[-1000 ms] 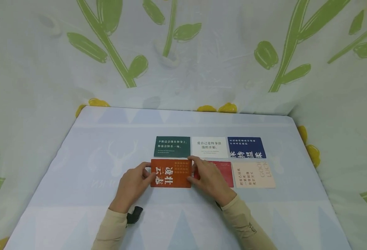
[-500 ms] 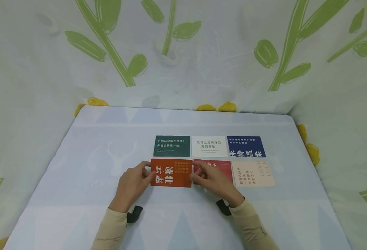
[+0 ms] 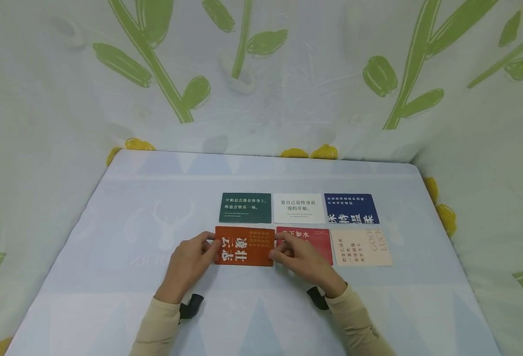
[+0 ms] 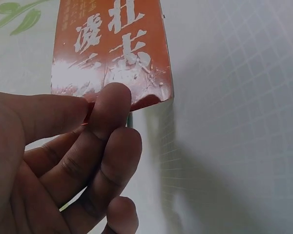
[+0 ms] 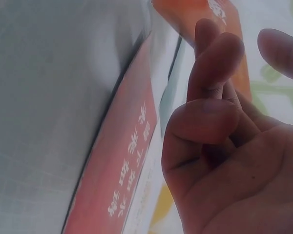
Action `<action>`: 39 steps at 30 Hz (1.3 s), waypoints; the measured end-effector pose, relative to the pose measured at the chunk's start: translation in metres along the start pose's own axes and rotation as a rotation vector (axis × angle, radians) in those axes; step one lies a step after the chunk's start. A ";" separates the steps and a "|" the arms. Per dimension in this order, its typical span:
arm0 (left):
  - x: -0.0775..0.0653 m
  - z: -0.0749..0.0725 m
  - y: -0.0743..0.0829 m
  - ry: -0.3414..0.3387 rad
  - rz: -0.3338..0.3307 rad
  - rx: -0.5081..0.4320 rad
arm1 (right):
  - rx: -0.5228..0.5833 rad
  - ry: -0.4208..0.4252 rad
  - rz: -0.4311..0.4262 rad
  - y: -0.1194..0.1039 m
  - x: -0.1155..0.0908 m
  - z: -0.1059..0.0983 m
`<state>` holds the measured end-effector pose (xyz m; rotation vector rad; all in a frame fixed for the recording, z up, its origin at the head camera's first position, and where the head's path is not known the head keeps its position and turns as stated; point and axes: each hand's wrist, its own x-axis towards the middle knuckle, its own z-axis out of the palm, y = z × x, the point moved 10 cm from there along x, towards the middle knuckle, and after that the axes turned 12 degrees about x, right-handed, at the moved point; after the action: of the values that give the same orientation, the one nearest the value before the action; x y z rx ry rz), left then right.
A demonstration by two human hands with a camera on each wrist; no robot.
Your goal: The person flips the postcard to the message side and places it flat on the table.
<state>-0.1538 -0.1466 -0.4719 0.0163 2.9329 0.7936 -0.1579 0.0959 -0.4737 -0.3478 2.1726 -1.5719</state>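
Observation:
In the head view an orange-red card (image 3: 243,247) with white characters lies to the left of a red card (image 3: 314,244). My left hand (image 3: 189,262) pinches its left edge; in the left wrist view the thumb and fingertip (image 4: 115,105) meet on that edge, and the card stands off the white cloth. The right hand (image 3: 308,262) is at the card's right edge and partly covers the red card. Seen from the right wrist, its fingers (image 5: 219,58) are loosely bent, with the thumb (image 5: 281,51) apart from them and the orange-red card beyond.
Behind are a green card (image 3: 245,208), a white card (image 3: 299,208) and a blue card (image 3: 351,208) in a row. A cream card (image 3: 361,247) lies right of the red one. White cloth (image 3: 252,316) covers the table, with leaf-patterned sheets hanging around.
The right hand has shifted slightly right from the orange-red card's corner, its fingers drawing closer together and uncovering more of the red card. The left hand keeps its pinch.

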 end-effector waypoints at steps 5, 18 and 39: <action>-0.001 0.000 -0.001 -0.018 0.001 -0.056 | -0.007 -0.007 -0.018 -0.004 0.000 -0.002; -0.002 -0.008 0.003 -0.042 0.046 -0.193 | -0.017 0.085 -0.072 -0.016 -0.005 -0.014; -0.006 -0.021 0.003 0.018 0.092 -0.260 | 0.019 0.141 -0.155 -0.021 -0.007 -0.022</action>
<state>-0.1502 -0.1548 -0.4516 0.1253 2.8382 1.1878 -0.1639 0.1105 -0.4470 -0.4193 2.2824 -1.7481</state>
